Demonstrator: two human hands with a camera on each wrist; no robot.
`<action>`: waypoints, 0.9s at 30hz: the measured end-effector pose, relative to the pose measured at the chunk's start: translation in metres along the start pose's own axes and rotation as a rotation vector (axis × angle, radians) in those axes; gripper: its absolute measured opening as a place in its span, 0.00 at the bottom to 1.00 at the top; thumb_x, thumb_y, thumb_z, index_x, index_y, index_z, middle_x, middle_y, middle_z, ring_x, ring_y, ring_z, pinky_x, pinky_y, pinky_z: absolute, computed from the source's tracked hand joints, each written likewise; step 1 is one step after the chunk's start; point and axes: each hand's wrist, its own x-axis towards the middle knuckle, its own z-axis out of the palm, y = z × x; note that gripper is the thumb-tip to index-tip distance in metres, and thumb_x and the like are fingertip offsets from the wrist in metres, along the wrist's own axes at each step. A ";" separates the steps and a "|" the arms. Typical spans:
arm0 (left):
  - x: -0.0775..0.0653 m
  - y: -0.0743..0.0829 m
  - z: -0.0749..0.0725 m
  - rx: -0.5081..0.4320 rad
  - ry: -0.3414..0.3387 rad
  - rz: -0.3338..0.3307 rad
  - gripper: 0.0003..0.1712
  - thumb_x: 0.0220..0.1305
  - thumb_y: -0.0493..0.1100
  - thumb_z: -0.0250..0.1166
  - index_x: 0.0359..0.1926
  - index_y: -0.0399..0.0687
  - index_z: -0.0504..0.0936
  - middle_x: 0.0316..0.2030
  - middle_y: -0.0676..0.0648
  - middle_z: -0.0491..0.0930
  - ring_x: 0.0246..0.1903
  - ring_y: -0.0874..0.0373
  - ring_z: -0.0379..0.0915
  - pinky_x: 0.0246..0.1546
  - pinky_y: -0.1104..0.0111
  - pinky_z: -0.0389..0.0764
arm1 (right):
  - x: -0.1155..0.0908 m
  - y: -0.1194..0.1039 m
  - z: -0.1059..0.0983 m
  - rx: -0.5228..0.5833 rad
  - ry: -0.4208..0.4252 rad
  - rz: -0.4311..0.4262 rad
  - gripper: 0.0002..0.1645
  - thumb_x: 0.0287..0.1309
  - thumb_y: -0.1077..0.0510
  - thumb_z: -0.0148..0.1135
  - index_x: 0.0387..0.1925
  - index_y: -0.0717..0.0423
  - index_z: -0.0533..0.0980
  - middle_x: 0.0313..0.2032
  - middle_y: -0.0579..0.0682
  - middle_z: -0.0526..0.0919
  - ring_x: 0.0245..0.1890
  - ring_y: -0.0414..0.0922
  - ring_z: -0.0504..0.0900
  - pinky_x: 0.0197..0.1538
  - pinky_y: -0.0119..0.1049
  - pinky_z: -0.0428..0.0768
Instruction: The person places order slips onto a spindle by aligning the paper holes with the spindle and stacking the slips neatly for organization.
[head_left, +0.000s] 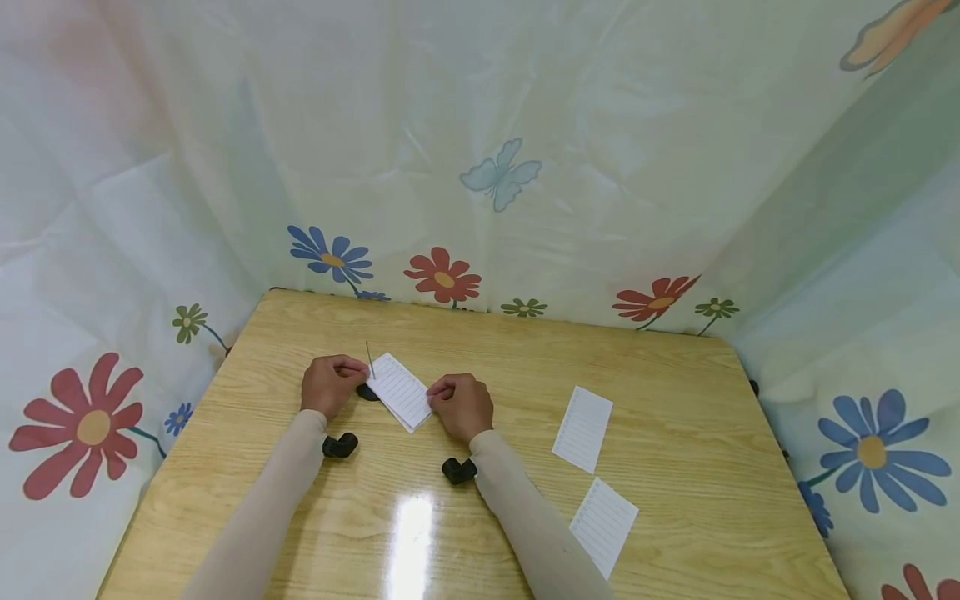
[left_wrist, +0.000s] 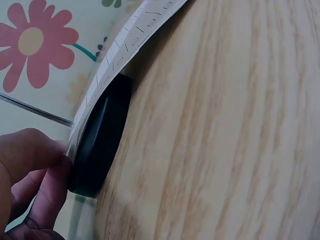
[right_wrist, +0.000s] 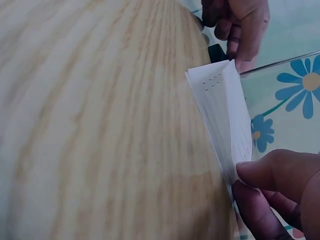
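Note:
A lined paper slip (head_left: 401,390) lies over at least one other slip on a paper spike with a round black base (left_wrist: 105,145). The spike's thin metal rod (head_left: 370,358) rises through or beside the slip near its upper left corner; which one I cannot tell. My left hand (head_left: 330,385) pinches the slip's left corner between thumb and finger, close to the rod and base. On the opposite edge, my right hand (head_left: 463,407) pinches the slip with thumb and forefinger. In the right wrist view the upper slip (right_wrist: 240,115) bends up away from the one beneath.
Two more lined slips rest on the wooden table (head_left: 675,417) to the right: one farther slip (head_left: 583,429) and one nearer slip (head_left: 604,527), beside my right forearm. A flowered curtain (head_left: 600,150) surrounds the table's back and sides.

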 end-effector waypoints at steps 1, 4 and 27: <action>0.000 0.000 0.000 0.006 0.003 0.004 0.05 0.67 0.43 0.74 0.41 0.48 0.93 0.35 0.46 0.91 0.35 0.55 0.84 0.40 0.65 0.76 | 0.000 0.000 0.001 -0.008 0.002 0.001 0.06 0.61 0.56 0.77 0.29 0.41 0.89 0.26 0.38 0.87 0.28 0.37 0.82 0.35 0.37 0.77; 0.000 -0.001 0.002 0.029 0.011 0.015 0.05 0.66 0.43 0.74 0.40 0.49 0.93 0.34 0.47 0.91 0.34 0.55 0.84 0.39 0.65 0.76 | -0.001 0.000 0.003 -0.036 0.011 -0.003 0.07 0.61 0.56 0.77 0.28 0.40 0.88 0.25 0.38 0.86 0.27 0.36 0.81 0.33 0.37 0.76; -0.001 -0.004 0.006 0.079 0.046 0.041 0.05 0.66 0.44 0.74 0.39 0.50 0.93 0.31 0.47 0.91 0.33 0.53 0.85 0.39 0.63 0.77 | -0.009 0.003 -0.008 -0.073 0.048 -0.002 0.07 0.58 0.59 0.76 0.27 0.43 0.89 0.25 0.40 0.87 0.26 0.37 0.81 0.31 0.35 0.75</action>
